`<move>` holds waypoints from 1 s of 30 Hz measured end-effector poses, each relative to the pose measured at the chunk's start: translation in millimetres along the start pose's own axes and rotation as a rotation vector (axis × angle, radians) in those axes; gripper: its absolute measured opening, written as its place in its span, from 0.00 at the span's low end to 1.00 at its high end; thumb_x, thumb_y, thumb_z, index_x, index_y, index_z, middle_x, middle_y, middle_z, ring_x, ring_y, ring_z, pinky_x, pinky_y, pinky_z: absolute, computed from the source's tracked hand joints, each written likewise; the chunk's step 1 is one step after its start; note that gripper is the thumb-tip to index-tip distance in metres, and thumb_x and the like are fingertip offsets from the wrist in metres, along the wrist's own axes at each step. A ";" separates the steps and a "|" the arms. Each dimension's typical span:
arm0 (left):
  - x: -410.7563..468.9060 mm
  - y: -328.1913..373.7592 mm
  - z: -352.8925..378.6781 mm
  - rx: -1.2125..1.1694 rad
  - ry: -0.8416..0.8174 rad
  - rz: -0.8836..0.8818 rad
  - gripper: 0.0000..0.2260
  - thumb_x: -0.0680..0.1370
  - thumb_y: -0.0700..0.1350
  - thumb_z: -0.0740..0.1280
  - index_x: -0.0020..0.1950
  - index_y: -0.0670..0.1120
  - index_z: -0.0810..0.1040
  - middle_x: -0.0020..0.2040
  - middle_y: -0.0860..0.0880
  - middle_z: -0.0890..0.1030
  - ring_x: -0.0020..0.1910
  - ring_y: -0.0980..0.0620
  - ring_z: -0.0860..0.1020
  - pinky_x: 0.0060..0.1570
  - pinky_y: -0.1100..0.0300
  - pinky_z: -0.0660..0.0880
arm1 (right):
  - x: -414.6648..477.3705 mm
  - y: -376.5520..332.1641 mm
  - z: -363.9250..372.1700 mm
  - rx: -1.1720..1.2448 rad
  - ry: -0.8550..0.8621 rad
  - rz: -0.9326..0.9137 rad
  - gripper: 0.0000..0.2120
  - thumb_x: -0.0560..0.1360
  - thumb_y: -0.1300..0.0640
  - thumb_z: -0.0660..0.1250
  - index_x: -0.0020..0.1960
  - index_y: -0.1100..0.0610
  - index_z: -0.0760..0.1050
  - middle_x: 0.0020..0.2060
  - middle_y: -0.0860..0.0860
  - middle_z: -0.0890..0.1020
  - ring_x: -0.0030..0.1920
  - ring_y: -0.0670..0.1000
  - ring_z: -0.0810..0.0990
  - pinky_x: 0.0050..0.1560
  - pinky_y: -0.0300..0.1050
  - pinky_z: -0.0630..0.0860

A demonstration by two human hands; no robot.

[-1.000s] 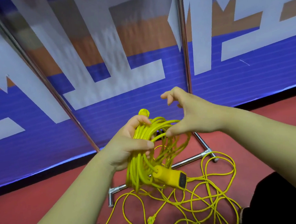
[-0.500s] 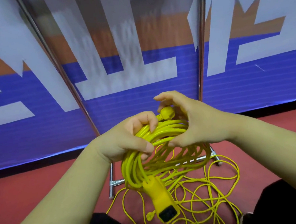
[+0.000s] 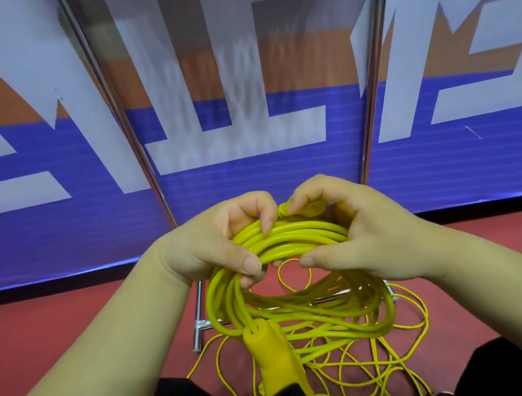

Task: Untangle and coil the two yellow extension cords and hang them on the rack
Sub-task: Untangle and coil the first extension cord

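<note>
A thick yellow extension cord (image 3: 290, 239) is gathered into a coil in front of me. My left hand (image 3: 213, 247) grips the coil's top left, fingers curled over the strands. On the top right my right hand (image 3: 358, 231) holds the same coil, its fingertips pinching the cord's plug end (image 3: 285, 208) behind the bundle. The cord's yellow socket block (image 3: 279, 366) hangs down below the coil. A thinner yellow cord (image 3: 385, 365) lies in a loose tangle on the red floor beneath. The metal rack (image 3: 200, 313) stands behind, with two slanting poles and a base bar.
A blue, white and orange banner wall (image 3: 249, 130) stands close behind the rack poles. Red floor (image 3: 46, 330) spreads on both sides. My dark-clad knees (image 3: 506, 369) are at the bottom corners.
My right hand has closed over the coil's right side and onto the plug end. The coil has opened into a wider loop, and the socket block has swung to hang straight down.
</note>
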State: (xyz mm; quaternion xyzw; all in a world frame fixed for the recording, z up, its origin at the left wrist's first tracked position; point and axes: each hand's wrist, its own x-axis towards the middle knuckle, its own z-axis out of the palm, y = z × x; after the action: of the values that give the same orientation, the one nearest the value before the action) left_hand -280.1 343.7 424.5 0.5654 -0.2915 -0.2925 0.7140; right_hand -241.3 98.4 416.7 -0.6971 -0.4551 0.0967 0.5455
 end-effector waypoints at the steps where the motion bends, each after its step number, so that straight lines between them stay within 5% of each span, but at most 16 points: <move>1: 0.5 0.7 -0.3 -0.005 -0.013 0.007 0.17 0.71 0.36 0.78 0.52 0.45 0.73 0.44 0.36 0.77 0.29 0.48 0.78 0.30 0.60 0.78 | 0.2 -0.3 0.1 0.007 0.016 -0.015 0.22 0.68 0.59 0.80 0.59 0.51 0.75 0.51 0.54 0.79 0.49 0.57 0.80 0.49 0.57 0.78; 5: 0.5 6.3 -1.1 0.062 0.013 -0.035 0.23 0.70 0.35 0.78 0.57 0.48 0.71 0.46 0.36 0.77 0.31 0.47 0.79 0.32 0.58 0.79 | 0.4 -2.5 0.9 0.091 0.075 -0.003 0.21 0.67 0.62 0.80 0.55 0.52 0.77 0.49 0.56 0.82 0.47 0.66 0.81 0.47 0.67 0.78; 9: -2.1 15.2 2.2 0.386 0.235 -0.103 0.35 0.68 0.32 0.74 0.69 0.52 0.63 0.51 0.32 0.77 0.38 0.44 0.77 0.37 0.56 0.77 | 1.9 1.5 2.2 0.090 0.139 0.026 0.20 0.66 0.63 0.81 0.54 0.52 0.78 0.48 0.53 0.84 0.46 0.62 0.83 0.48 0.60 0.81; 12: -2.2 13.6 5.1 0.581 0.438 -0.082 0.37 0.69 0.33 0.73 0.73 0.54 0.63 0.47 0.41 0.79 0.39 0.46 0.77 0.38 0.56 0.76 | 5.5 8.0 1.7 0.087 0.210 0.048 0.21 0.64 0.61 0.81 0.53 0.52 0.78 0.49 0.51 0.85 0.49 0.56 0.84 0.51 0.52 0.80; 18: 4.8 -7.6 2.4 1.056 0.705 -0.193 0.40 0.69 0.42 0.77 0.74 0.63 0.63 0.46 0.53 0.83 0.43 0.51 0.82 0.46 0.51 0.80 | 11.9 15.1 -4.4 0.029 0.378 0.074 0.19 0.62 0.56 0.81 0.50 0.50 0.78 0.47 0.57 0.84 0.46 0.65 0.82 0.49 0.62 0.80; 24: 20.2 -43.4 -24.0 0.938 0.934 -0.158 0.29 0.65 0.38 0.71 0.63 0.59 0.74 0.45 0.57 0.83 0.43 0.59 0.81 0.42 0.58 0.77 | 16.8 22.8 -3.8 0.051 0.528 0.144 0.18 0.65 0.64 0.81 0.49 0.52 0.78 0.42 0.45 0.85 0.38 0.47 0.81 0.44 0.42 0.77; 30: 19.7 -43.6 -38.6 0.980 0.893 -0.188 0.14 0.65 0.40 0.67 0.46 0.57 0.75 0.38 0.56 0.79 0.38 0.56 0.77 0.39 0.57 0.73 | 19.2 40.7 -9.3 0.057 0.504 0.190 0.18 0.68 0.66 0.79 0.50 0.53 0.76 0.40 0.44 0.84 0.36 0.46 0.80 0.41 0.42 0.77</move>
State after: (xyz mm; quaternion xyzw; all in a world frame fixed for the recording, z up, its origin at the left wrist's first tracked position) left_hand -242.1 345.2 376.3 0.9140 -0.0164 0.0749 0.3983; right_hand -203.0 106.7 392.7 -0.7231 -0.2345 -0.0163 0.6496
